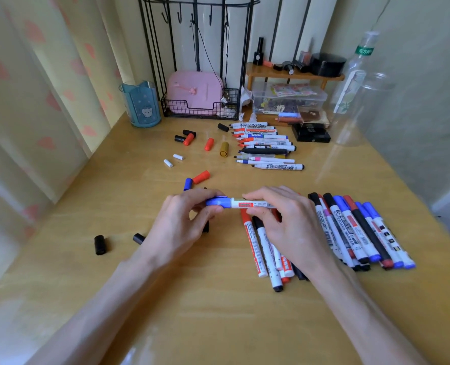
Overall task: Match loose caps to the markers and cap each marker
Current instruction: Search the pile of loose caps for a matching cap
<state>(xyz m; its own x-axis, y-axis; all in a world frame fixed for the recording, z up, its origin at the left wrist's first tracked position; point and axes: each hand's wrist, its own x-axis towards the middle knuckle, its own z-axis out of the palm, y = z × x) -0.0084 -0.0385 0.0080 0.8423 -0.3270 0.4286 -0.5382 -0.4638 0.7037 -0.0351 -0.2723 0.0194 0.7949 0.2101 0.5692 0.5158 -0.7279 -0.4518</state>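
A: Holding it with both hands, why?
B: The left hand (181,219) pinches the blue cap (217,201) and the right hand (284,222) grips the marker (255,204) above the tabletop (192,312), so the cap can push on straight.

A home, most likely a private desk corner in a bedroom. A pale curtain (34,88) printed with pink hearts hangs along the left of a yellow wooden counter (218,312). At the back stand a black wire rack (200,109) holding a pink case (194,88), a blue cup (140,104) with a cartoon face, and a small wooden shelf (271,72) carrying a nail polish bottle (258,52) and other small dark cosmetic-like containers. Below the shelf sits a clear box (289,97) of small trinkets; a plastic bottle (355,75) stands to the right.
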